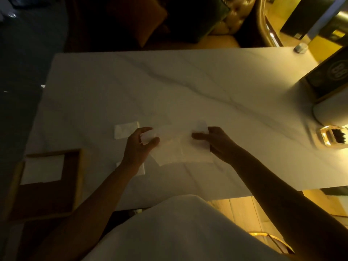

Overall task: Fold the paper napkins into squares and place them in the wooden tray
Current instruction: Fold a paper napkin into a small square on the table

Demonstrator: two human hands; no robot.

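1. We see a white marble table point(188, 81) under dim, warm light; detail is soft throughout.
2. An open paper napkin point(180, 149) lies near the table's near edge, between both hands.
3. The left hand point(138, 146) pinches the napkin's left corner between thumb and fingers; that corner is lifted off the surface.
4. The right hand point(216, 140) grips the napkin's right side, with a far corner raised and curled over the fingers.
5. A wooden tray point(75, 185) sits at the near-left table corner. One folded napkin point(43, 171) lies flat in its far part.
6. A second folded square point(126, 130) rests on the table just left of the left hand.
7. Another white piece point(141, 169) shows under the left wrist; we cannot tell its shape.
8. A dark box point(327, 80) stands at the right edge.
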